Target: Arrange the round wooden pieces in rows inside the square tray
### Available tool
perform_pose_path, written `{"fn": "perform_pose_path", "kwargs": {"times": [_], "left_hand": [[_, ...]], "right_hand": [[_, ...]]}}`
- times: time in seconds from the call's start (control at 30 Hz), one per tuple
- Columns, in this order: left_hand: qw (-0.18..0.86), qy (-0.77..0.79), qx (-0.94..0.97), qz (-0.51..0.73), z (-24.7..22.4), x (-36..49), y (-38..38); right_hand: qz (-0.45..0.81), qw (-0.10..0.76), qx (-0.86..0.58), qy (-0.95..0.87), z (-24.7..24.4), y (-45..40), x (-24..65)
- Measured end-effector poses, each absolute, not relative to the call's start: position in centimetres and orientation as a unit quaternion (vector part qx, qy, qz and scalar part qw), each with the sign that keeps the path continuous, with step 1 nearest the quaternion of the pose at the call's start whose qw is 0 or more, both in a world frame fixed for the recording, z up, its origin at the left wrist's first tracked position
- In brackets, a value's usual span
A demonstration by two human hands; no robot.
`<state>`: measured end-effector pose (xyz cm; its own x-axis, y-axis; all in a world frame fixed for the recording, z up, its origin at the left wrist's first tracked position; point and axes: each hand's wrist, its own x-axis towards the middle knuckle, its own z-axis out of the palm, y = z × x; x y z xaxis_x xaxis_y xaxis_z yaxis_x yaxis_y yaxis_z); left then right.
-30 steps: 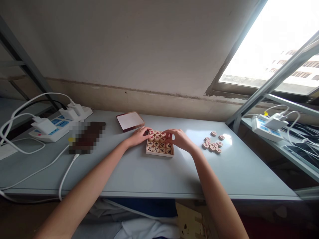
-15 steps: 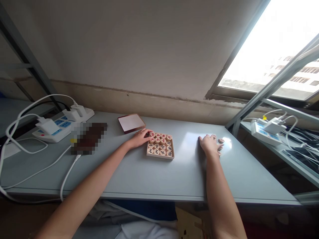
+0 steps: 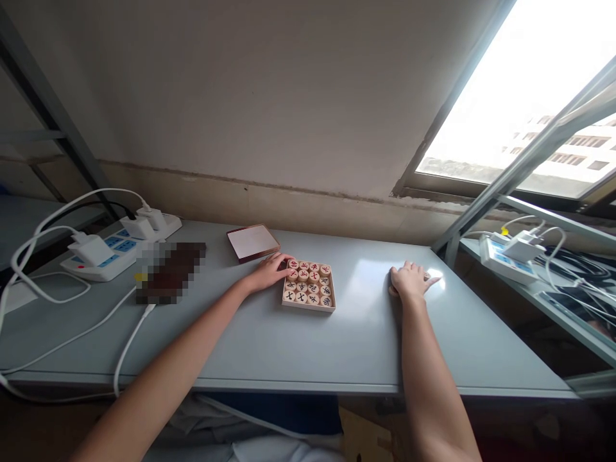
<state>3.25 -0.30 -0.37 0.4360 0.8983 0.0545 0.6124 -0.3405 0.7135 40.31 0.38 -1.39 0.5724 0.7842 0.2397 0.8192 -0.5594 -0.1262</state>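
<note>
My left hand [image 3: 267,272] rests at the far left corner of a shallow open box [image 3: 308,308], fingers and thumb against its edge. Round wooden Chinese chess pieces [image 3: 312,289] fill the box in rows, with red characters at the back and black ones at the front. Over to the right, my right hand [image 3: 408,281] is cupped down on the table around a few loose pieces [image 3: 393,292]. Its little finger sticks out to the right. The palm hides most of these pieces, so their number cannot be told.
The box lid [image 3: 253,242] lies inside-up behind my left hand. Further left are a blurred brown object [image 3: 171,273] and a white power strip [image 3: 103,256] with plugs and cables. Another power strip [image 3: 507,256] sits on the right-hand shelf. The grey table [image 3: 298,353] meets the wall behind.
My right hand has closed in over the loose pieces; those that lay to its right are now mostly covered. My left hand stays at the box. The view has shifted slightly.
</note>
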Motion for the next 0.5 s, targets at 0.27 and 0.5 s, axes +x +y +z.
{"fn": "perform_pose_path", "kwargs": {"times": [0.27, 0.5], "left_hand": [[0.31, 0.486, 0.787, 0.221, -0.3, 3.2, -0.3], [0.31, 0.48, 0.788, 0.228, -0.4, 3.3, -0.3]], "right_hand": [[-0.039, 0.09, -0.823, -0.56, -0.7, 0.1, 39.4], [0.266, 0.37, -0.566, -0.686, 1.5, 0.1, 33.4]]}}
